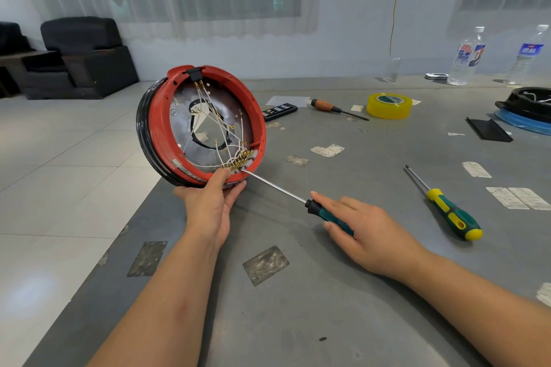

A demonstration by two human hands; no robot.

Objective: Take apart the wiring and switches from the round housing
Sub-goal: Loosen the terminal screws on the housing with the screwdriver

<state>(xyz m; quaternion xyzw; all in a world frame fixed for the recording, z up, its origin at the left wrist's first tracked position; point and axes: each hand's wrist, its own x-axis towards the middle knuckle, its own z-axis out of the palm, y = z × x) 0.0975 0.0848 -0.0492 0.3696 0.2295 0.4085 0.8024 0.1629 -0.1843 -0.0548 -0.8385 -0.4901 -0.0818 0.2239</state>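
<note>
Holding round housing tilted on edge, centre-left of frame, left hand gripping its lower rim | right hand gripping screwdriver, tip at brass terminals | I judge a slip could jab my thumb or tear white wires

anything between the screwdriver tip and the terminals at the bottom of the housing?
Nothing visible. The right hand holds the screwdriver, and its shaft runs clear over the table to the brass terminals at the housing rim. The left hand grips the rim just beside them, thumb near the tip.
</note>
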